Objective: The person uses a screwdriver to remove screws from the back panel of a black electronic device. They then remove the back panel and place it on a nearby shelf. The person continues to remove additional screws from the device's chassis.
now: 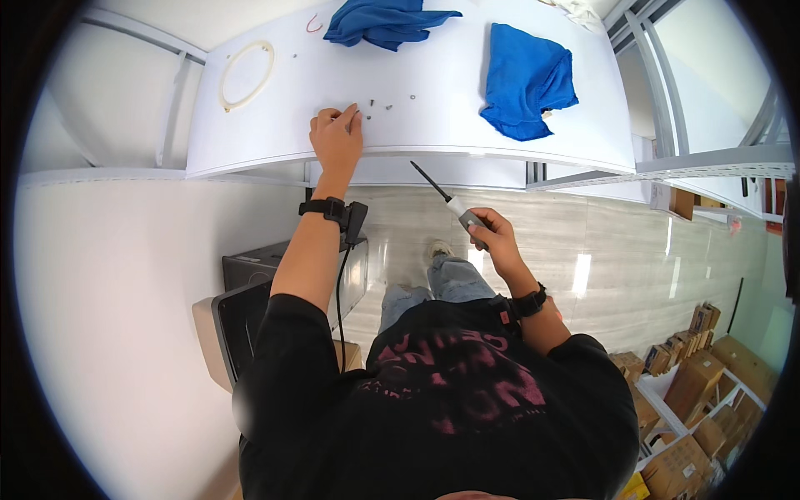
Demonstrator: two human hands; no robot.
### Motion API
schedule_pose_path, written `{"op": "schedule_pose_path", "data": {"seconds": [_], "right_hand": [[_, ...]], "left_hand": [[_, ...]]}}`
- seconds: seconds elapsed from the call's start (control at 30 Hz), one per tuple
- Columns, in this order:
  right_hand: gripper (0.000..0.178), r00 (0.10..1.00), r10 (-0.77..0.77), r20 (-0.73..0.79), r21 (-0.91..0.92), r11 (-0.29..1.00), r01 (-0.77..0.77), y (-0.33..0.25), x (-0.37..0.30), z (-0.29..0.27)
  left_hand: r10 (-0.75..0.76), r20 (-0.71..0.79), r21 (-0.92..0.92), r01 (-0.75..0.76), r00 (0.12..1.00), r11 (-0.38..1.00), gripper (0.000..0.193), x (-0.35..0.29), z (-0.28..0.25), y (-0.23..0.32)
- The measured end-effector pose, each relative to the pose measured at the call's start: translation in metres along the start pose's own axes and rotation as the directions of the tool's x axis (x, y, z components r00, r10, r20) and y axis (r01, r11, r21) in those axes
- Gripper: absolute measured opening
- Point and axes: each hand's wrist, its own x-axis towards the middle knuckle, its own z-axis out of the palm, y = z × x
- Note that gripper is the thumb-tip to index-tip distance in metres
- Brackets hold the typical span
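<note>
My right hand [497, 239] is wrapped round the grey and white handle of a screwdriver [454, 203]. Its dark shaft points up and to the left, in front of the white table's edge. Over the table [450, 125], my left hand [337, 140] has thumb and fingertips pinched together; whatever they may hold is too small to make out. Just right of those fingertips lie small screws [372, 102] and other tiny metal pieces [388, 107]. A small ring-shaped piece [412, 97] sits a little farther right.
Two blue cloths lie on the table, one crumpled [383, 23] at the back, one folded [529, 79] at the right. A cream-coloured hoop [247, 77] and a red bit of wire [313, 24] are at the left. Grey metal framing [667, 83] stands at the right; cardboard boxes [696, 383] fill shelving at the lower right.
</note>
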Motion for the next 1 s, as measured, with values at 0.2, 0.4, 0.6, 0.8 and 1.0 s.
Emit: {"op": "schedule_pose_path", "data": {"seconds": [0.2,0.4,0.6,0.8,1.0], "right_hand": [[0.027,1.0,-0.012,0.0,-0.006,1.0,0.012,0.001,0.004,-0.009],[0.028,1.0,-0.009,0.019,-0.025,1.0,0.01,-0.002,0.01,-0.004],[0.03,0.998,0.019,0.059,-0.093,0.996,-0.014,0.018,0.021,0.011],[0.029,0.954,0.191,0.232,-0.227,0.964,-0.138,0.047,0.044,0.066],[0.032,0.835,0.35,0.425,-0.491,0.864,-0.113,0.077,0.052,0.145]], "left_hand": [[-0.037,0.002,0.032,0.037,0.999,0.999,0.021,-0.003,0.003,0.005],[-0.081,0.03,-0.081,0.083,0.996,0.993,0.029,-0.006,0.002,-0.007],[-0.144,0.031,-0.324,0.146,0.989,0.935,0.032,-0.041,-0.04,-0.009],[-0.52,0.302,-0.482,0.599,0.799,0.64,0.025,-0.178,-0.099,-0.056],[-0.794,0.552,-0.508,0.858,0.255,-0.077,0.025,-0.286,-0.153,-0.089]]}}
